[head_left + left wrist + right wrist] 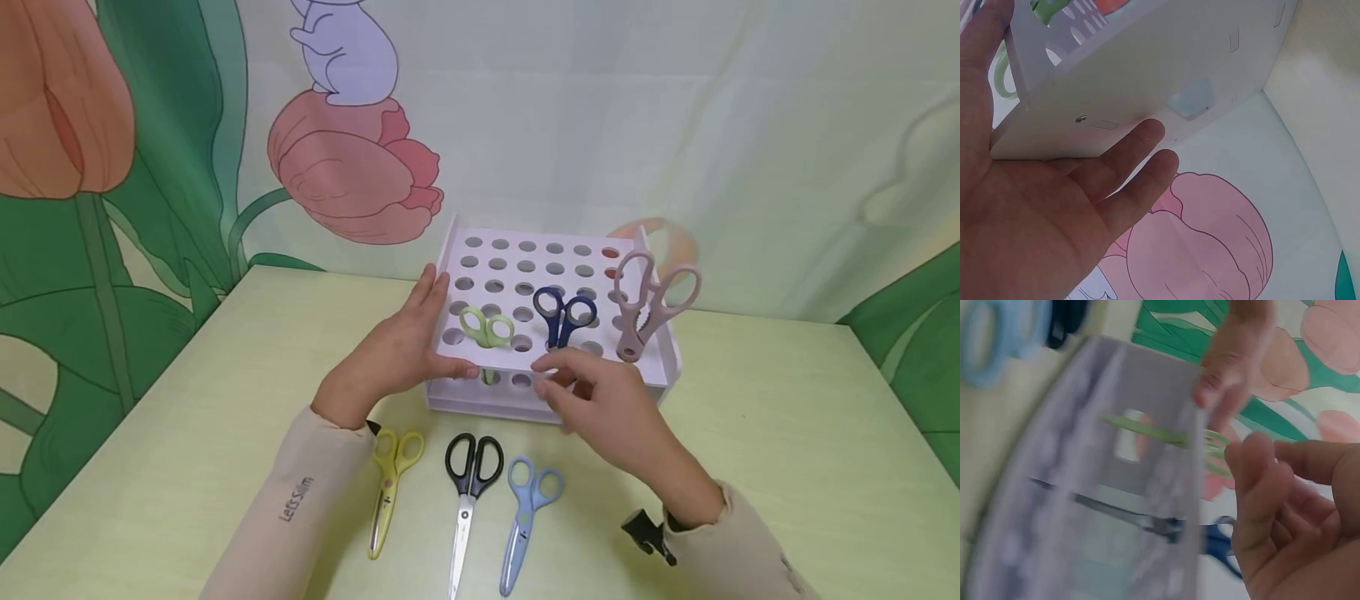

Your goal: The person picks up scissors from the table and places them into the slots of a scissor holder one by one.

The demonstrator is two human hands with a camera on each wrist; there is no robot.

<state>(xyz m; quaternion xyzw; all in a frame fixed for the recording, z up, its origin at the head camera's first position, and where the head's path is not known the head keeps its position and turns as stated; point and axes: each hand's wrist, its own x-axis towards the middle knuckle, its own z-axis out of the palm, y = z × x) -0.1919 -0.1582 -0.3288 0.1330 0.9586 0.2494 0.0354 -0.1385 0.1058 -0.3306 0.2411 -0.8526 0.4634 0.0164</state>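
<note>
A white rack [504, 358] with rows of round holes stands on the table. My left hand [401, 346] grips its left side, thumb at the front edge and fingers along the outer side panel [1147, 69]. My right hand [611, 408] is at the front edge with loosely bent fingers and nothing held. Small green scissors [487, 329], navy scissors [553, 325] and mauve shears [637, 321] stand handles up in the rack. In the right wrist view, the right hand [1297, 519] is beside the green handles [1215, 450], above the navy ones [1215, 540].
In front of the rack lie yellow scissors [387, 483], black-handled scissors [465, 492] and light blue scissors [521, 521], side by side, handles toward the rack. Behind the table hangs a cloth [555, 125] printed with tulips and a white animal.
</note>
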